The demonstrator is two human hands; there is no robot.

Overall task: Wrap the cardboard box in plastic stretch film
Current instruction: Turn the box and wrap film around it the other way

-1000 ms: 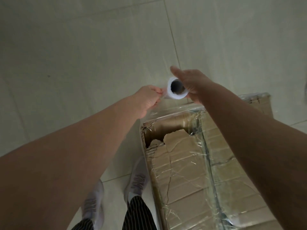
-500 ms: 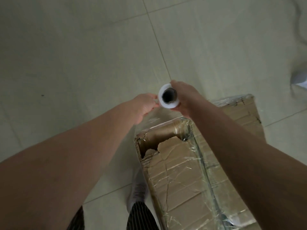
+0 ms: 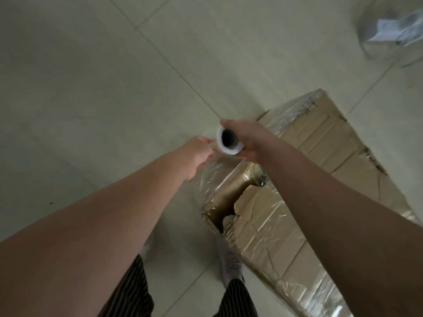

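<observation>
A long cardboard box (image 3: 320,156) stands on the tiled floor at the right, its top torn open near one corner and partly covered in shiny film. My right hand (image 3: 247,138) grips a white stretch film roll (image 3: 229,141), seen end-on with its dark core, just beyond the box's near-left corner. My left hand (image 3: 196,154) pinches the roll's left side where the clear film (image 3: 212,177) leaves it. That film runs taut from the roll down to the box's left side.
Pale floor tiles (image 3: 91,88) spread to the left and far side. A crumpled bag with white paper (image 3: 393,30) lies at the top right. My shoes (image 3: 231,264) and striped trousers stand close to the box's left side.
The view has swung, so the box now lies diagonally and the bag has come into sight. Both hands keep hold of the roll and have shifted left around the box's corner.
</observation>
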